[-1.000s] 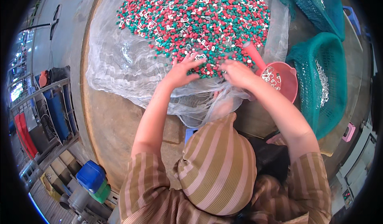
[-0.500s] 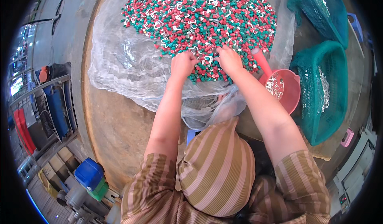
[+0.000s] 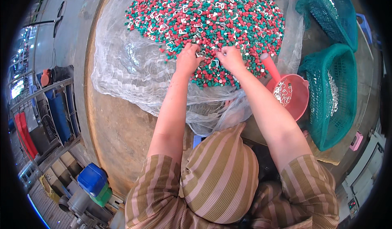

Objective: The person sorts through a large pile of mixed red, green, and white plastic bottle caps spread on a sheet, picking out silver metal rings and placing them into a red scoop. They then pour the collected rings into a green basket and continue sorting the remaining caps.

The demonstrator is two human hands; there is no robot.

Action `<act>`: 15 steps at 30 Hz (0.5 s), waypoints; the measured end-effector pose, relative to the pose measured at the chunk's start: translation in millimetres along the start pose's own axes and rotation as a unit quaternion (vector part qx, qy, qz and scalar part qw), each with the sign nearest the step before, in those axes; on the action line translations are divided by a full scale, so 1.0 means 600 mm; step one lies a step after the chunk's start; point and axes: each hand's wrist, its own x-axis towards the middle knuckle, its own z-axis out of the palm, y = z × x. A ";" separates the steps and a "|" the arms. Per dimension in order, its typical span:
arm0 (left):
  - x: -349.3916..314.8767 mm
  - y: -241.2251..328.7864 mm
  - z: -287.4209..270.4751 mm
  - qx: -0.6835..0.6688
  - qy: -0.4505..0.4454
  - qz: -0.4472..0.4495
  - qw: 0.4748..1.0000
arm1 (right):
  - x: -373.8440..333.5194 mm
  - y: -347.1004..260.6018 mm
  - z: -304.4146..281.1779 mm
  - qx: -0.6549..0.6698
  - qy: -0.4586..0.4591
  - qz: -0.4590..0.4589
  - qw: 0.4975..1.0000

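A large heap of small red, green and white plastic pieces (image 3: 228, 27) lies on a sheer white mesh cloth (image 3: 134, 74), with white hook-shaped clips mixed through it. At the heap's near edge, my left hand (image 3: 187, 61) has its fingers and thumb bent around a white clip (image 3: 199, 54). My right hand (image 3: 232, 60) is just to the right, with its fingers curled in toward the thumb over the pieces. What its fingertips hold, if anything, is hidden. Another white clip (image 3: 215, 62) lies between the two hands.
A red dipper (image 3: 300, 96) holding white clips stands beside my right forearm. Two green baskets, a near one (image 3: 332, 137) and a far one (image 3: 349, 33), sit along the right, both with clips inside. A blue container (image 3: 92, 178) stands at lower left beyond the table edge.
My left hand has shifted slightly up the heap and its fingers have spread around a clip. My right hand has moved a little to the left, its fingers drawn in closer.
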 end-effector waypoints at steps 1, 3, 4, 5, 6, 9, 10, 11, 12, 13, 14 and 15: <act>0.000 -0.003 0.003 -0.003 -0.007 -0.001 1.000 | -0.003 -0.004 0.008 0.008 0.002 -0.037 0.999; 0.001 -0.008 0.006 -0.008 -0.020 -0.003 1.000 | -0.016 -0.011 0.012 -0.059 -0.041 -0.006 0.997; 0.001 -0.004 -0.004 -0.059 -0.060 -0.042 0.996 | -0.022 -0.015 0.012 -0.089 -0.046 0.001 0.995; -0.001 -0.007 -0.007 -0.112 -0.051 -0.074 0.990 | -0.025 -0.016 0.011 -0.118 -0.051 0.008 0.992; -0.005 -0.015 -0.010 -0.163 -0.040 -0.105 0.980 | -0.026 -0.008 0.012 -0.132 -0.079 0.011 0.988; -0.007 -0.055 -0.006 -0.407 -0.020 -0.186 0.894 | -0.040 0.003 0.015 -0.134 -0.063 -0.035 0.988; -0.010 -0.033 -0.017 -0.509 -0.018 -0.230 0.829 | -0.042 0.003 0.011 -0.137 -0.080 -0.032 0.987; -0.010 -0.019 -0.022 -0.602 -0.016 -0.271 0.751 | -0.042 0.004 0.008 -0.159 -0.089 -0.036 0.983; -0.008 -0.021 -0.022 -0.599 -0.040 -0.246 0.761 | -0.040 0.001 0.009 -0.180 -0.099 -0.044 0.978; -0.005 -0.022 -0.017 -0.455 -0.050 -0.222 0.861 | -0.038 -0.001 0.010 -0.201 -0.108 -0.053 0.972; -0.002 -0.018 -0.006 -0.297 -0.057 -0.191 0.934 | -0.039 0.004 0.018 -0.184 -0.089 -0.051 0.978; 0.004 -0.011 0.010 -0.133 -0.063 -0.154 0.977 | -0.040 0.011 0.023 -0.158 -0.080 -0.027 0.984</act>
